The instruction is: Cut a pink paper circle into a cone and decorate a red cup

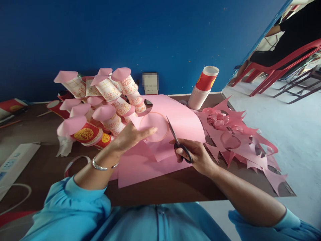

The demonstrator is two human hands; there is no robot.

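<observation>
My left hand [132,134] grips a pink paper sheet [185,117], thumb on top and fingers hidden beneath. A circle is drawn on the sheet in orange line near my thumb, and a rounded notch is cut from its upper left edge. In my right hand [195,154] are black-handled scissors [173,129], their blades pointing up and left over the sheet, close to the circle's right side. Whether the blades touch the paper I cannot tell. More pink paper [135,170] lies flat underneath on the brown table [175,189].
Paper cups with pink cone tops [105,90] stand crowded at the left. A tall stack of paper cups [203,87] is at the back right, beside a heap of pink paper scraps [238,137]. A power strip [16,164] lies far left. Someone sits on a red chair [283,63].
</observation>
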